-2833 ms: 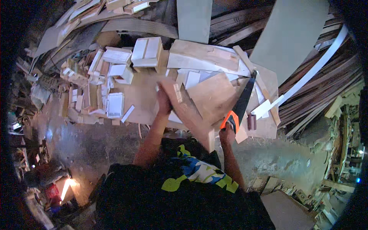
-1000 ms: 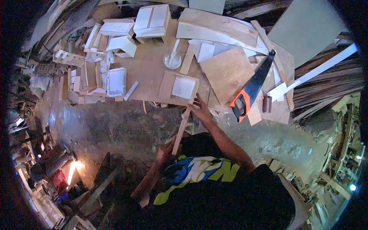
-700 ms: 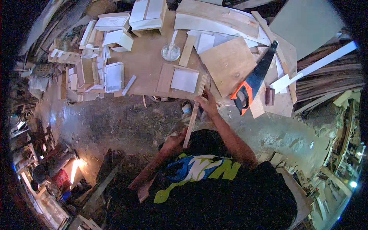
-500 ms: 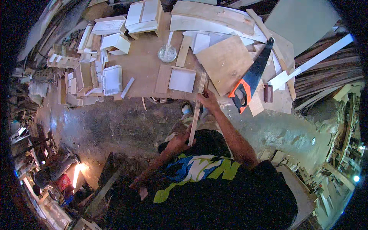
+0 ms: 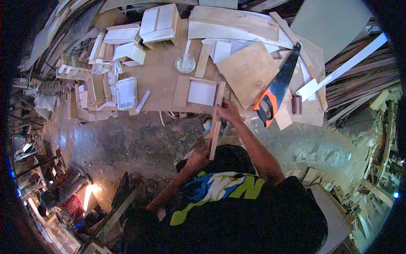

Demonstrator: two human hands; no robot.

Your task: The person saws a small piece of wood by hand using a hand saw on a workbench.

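One narrow wooden board (image 5: pixel 216 127) in the head view, slanting up from in front of the dark shirt (image 5: pixel 262 220) to the near edge of the table (image 5: pixel 157 84). Clasped near its lower end by the left hand (image 5: pixel 199 156), with some fingertips hidden; pinched farther up along its right edge by the right hand (image 5: pixel 229 111), with thumb and fingers closed on the wood. Impossible to tell whether touching the tabletop or lifted off it. Just left of the upper end, a flat wooden piece (image 5: pixel 181 92) with a white panel (image 5: pixel 202 92); beyond, a clear round dish (image 5: pixel 182 67) with a pale stick (image 5: pixel 187 49) in it. To the right, a square plywood sheet (image 5: pixel 249 72), then a black-bladed handsaw (image 5: pixel 286 76) with an orange-and-black handle.
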